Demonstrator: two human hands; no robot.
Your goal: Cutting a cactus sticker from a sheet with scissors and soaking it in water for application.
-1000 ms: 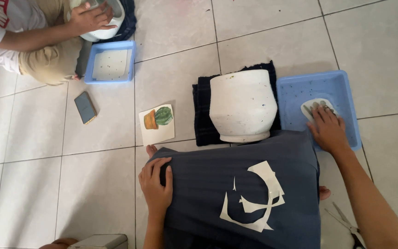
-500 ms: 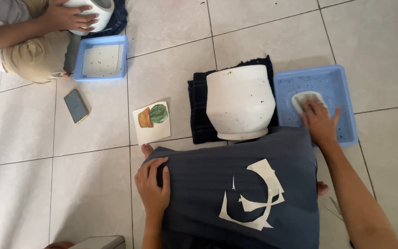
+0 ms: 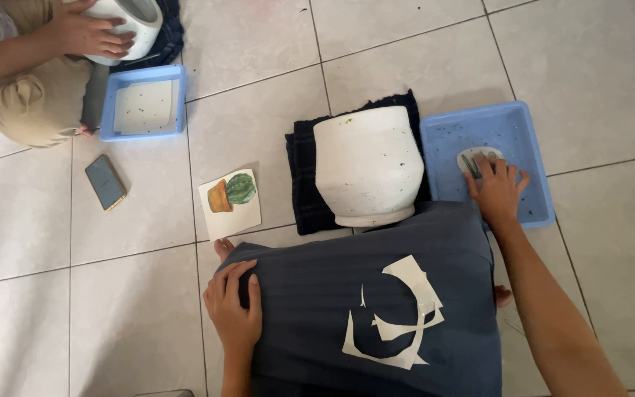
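Two hands work apart: the left hand (image 3: 234, 309) lies flat and open on the dark lap cloth (image 3: 376, 294) bearing paper scraps (image 3: 398, 312), while the right hand (image 3: 497, 192) presses spread fingers onto a paper cutout (image 3: 473, 159) soaking in the blue tray (image 3: 531, 125), beside the white pot (image 3: 365, 165). Next comes pinching it free gently. Since a second ago that hand has slid slightly along the cutout.

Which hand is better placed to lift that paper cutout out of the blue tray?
Right. The right hand already touches the cutout in the blue tray; the left hand rests on the lap.
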